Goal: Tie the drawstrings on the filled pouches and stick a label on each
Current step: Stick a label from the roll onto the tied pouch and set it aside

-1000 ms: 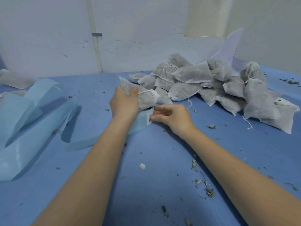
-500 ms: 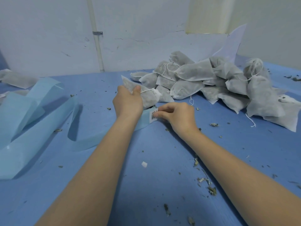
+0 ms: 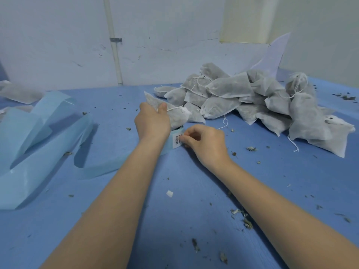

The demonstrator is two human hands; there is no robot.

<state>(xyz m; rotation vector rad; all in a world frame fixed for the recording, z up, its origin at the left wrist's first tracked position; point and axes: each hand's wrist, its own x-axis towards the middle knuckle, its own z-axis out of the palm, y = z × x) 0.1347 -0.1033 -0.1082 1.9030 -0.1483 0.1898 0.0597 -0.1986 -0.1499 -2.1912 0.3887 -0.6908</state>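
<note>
Tied grey fabric pouch held at mid-desk while a barcode label is picked off its strip.

The left hand grips the pouch, thumb curled over its top; the right hand pinches the white label's edge on the pale blue backing strip, which loops away leftward. A heap of grey filled pouches lies just behind-right on the blue desk, among scattered dried herb bits.
</note>
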